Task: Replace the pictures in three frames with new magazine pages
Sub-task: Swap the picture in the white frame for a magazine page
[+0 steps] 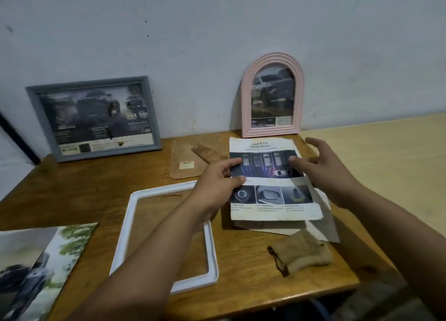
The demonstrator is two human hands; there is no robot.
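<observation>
A magazine page [270, 195] headed SAFETY, with car photos, lies right of centre on top of other sheets. My left hand [218, 179] pinches its left edge between thumb and fingers. My right hand [325, 168] hovers over the page's right edge with fingers spread, holding nothing. A white empty frame [125, 243] lies flat in front of me, under my left forearm. A grey frame [154, 117] with a dark car picture and a pink arched frame [299, 96] with a car picture lean against the wall.
A brown backing board [185, 159] with its stand lies behind the white frame. A small burlap pouch [304, 253] sits near the front right. Another car picture [38, 262] lies at the front left edge. A lighter table [386, 156] adjoins on the right.
</observation>
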